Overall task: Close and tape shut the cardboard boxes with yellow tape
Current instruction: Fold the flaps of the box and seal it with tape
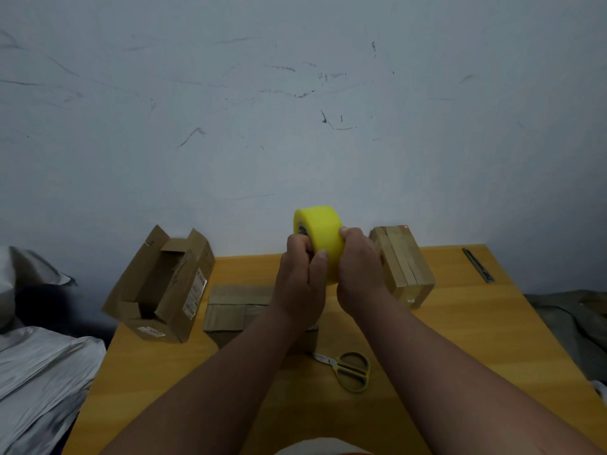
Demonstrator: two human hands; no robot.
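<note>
Step in hand, as judged: tape end being found/peeled, nothing stuck to a box yet. Yellow tape roll (320, 239) is held up above the table, clear of every box. Left hand (300, 280) is curled round the roll's near side, thumb laid on the tape face. Right hand (359, 270) is clamped on the other side, fingertips pinching at the roll's surface, probably at the loose end; the end itself cannot be made out.

Open box (161, 287) is set at the table's left edge, flaps up, not yet closed. Middle box (236, 310) lies flat under the left forearm, flaps down, partly hidden. Right box (402, 264) looks closed, strips already across its top.

Next move calls for: a length pulled free, laid along a seam, then cut. Scissors (349, 371) are within reach, just below the middle box.

Surface: yellow-orange wooden table (460, 339), pushed against a scuffed pale wall (295, 93). A thin dark blade-like tool (478, 265) lies at the far right corner. Crumpled silver bags (39, 372) are piled left of the table
</note>
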